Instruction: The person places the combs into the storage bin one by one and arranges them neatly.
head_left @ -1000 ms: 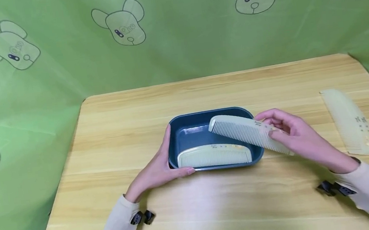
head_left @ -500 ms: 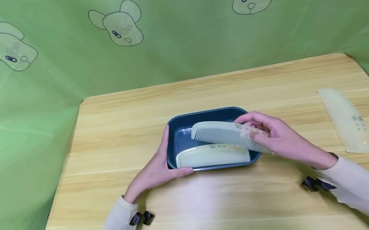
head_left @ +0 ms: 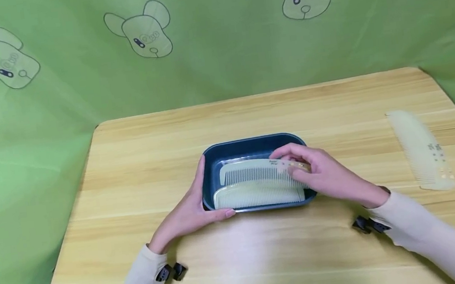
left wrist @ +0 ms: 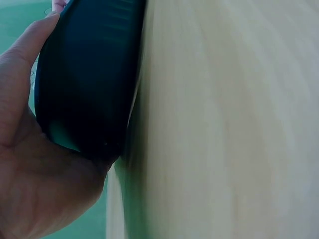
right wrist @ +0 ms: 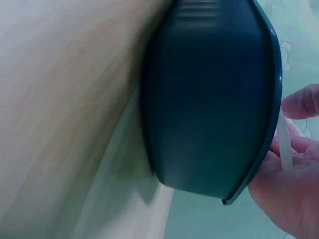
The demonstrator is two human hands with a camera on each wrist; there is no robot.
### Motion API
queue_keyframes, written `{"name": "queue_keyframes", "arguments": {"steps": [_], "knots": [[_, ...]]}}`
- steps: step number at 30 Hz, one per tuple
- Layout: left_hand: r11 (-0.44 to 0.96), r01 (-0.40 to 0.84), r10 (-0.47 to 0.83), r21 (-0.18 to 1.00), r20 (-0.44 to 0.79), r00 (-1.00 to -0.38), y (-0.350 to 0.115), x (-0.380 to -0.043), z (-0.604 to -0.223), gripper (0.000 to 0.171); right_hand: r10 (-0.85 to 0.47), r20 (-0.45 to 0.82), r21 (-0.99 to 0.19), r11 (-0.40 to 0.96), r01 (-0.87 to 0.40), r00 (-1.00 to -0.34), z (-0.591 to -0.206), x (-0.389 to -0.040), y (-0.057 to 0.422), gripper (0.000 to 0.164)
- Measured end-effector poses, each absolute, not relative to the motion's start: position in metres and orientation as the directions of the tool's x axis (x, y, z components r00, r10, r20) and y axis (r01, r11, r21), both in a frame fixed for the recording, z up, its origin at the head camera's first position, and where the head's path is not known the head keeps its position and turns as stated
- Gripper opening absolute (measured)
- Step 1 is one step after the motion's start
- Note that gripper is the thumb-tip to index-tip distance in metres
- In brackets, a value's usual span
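Observation:
My right hand (head_left: pixel 325 170) pinches a pale green comb (head_left: pixel 247 171) by its right end, thumb in front and fingers behind. That comb hangs teeth down over the dark blue rectangular box (head_left: pixel 245 147), its lower part overlapped by a second pale comb (head_left: pixel 259 195) standing along the box's front wall. In the right wrist view the held comb's edge (right wrist: pixel 284 142) shows between thumb and fingers beside the box's rim. My left hand (head_left: pixel 189 214) holds the box's left end, thumb along the front rim, fingers along the left side; the left wrist view shows the box wall (left wrist: pixel 89 74) against the palm.
A third pale comb (head_left: pixel 420 150) lies on the wooden table (head_left: pixel 162 159) at the right, teeth facing left. Green cloth (head_left: pixel 223 67) with printed animal heads hangs behind and around the table. Small black devices (head_left: pixel 170 272) sit at both wrists.
My right hand has moved left and slightly down with its comb, from above the box's right rim to over its inside, and the comb has levelled. The left hand keeps its hold.

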State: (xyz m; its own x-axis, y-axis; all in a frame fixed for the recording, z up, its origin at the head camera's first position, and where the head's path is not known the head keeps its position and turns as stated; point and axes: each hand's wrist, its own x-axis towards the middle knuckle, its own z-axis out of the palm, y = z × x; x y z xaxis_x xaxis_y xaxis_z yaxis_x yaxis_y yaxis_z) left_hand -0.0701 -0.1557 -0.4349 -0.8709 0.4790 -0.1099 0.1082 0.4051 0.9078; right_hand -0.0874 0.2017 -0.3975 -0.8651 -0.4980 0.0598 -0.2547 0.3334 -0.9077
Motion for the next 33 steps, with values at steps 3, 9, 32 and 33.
{"name": "queue_keyframes", "arguments": {"steps": [3, 9, 32, 33], "knots": [[0.391, 0.099, 0.486, 0.915, -0.114, -0.866, -0.152, -0.069, -0.421, 0.142, -0.503, 0.051, -0.901, 0.349, -0.257, -0.863, -0.397, -0.09, 0.198, 0.034], [0.341, 0.1, 0.509, 0.935, -0.094, -0.855, -0.148, -0.068, -0.408, 0.14, -0.526, 0.026, -0.884, 0.385, -0.265, -0.85, -0.397, -0.092, 0.189, 0.038], [0.36, 0.142, 0.507, 0.922, -0.066, -0.86, -0.157, -0.073, -0.441, 0.141, -0.635, 0.02, -0.758, 0.494, -0.426, -0.772, -0.407, -0.091, 0.168, 0.041], [0.365, 0.141, 0.505, 0.92, -0.069, -0.86, -0.157, -0.072, -0.441, 0.141, -0.636, 0.029, -0.743, 0.503, -0.442, -0.771, -0.408, -0.091, 0.168, 0.04]]}}
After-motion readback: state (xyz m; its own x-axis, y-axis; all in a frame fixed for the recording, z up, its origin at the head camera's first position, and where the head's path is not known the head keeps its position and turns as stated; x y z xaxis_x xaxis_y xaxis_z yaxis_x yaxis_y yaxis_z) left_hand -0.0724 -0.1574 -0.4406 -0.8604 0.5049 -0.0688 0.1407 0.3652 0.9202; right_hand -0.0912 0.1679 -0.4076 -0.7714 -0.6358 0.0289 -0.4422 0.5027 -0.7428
